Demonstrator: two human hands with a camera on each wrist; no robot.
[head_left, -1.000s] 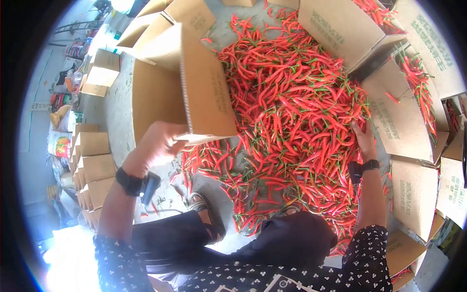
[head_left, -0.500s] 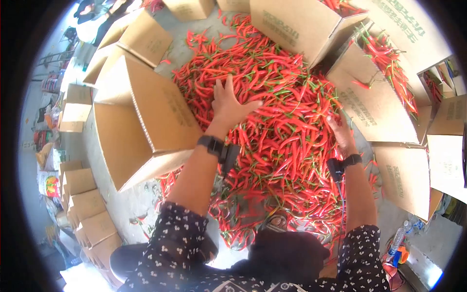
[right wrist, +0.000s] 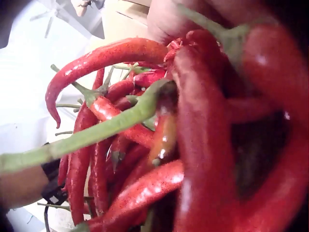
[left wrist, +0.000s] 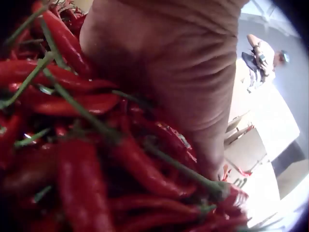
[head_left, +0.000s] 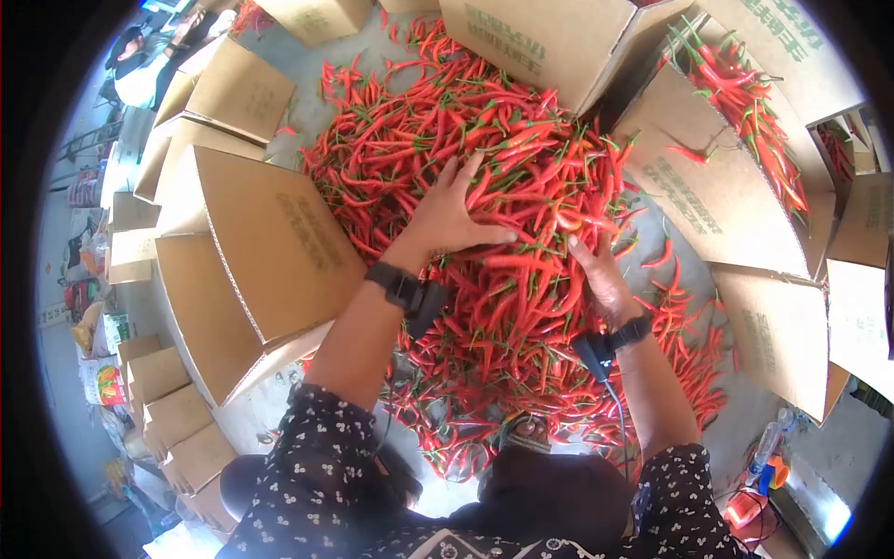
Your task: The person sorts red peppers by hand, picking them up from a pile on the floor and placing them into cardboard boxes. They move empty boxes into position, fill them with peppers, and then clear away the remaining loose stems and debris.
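A broad heap of red chili peppers with green stems lies on the floor between the two hands. Spread across the heap's upper left is the left hand, thumb stretched to the right. The right hand rests against the heap's right side, its thumb pointing up and its fingers partly hidden among peppers. In the left wrist view, the left hand presses down into the chili peppers. Large peppers fill the right wrist view, covering most of the right hand.
An open, tilted cardboard box stands left of the heap. Chili-filled boxes line the right side. Smaller cartons are stacked at lower left. A plastic bottle lies at lower right. Another person sits at the far upper left.
The left hand has left the cardboard box and come onto the heap. The right hand has moved inward, drawing peppers left and baring some floor on the right.
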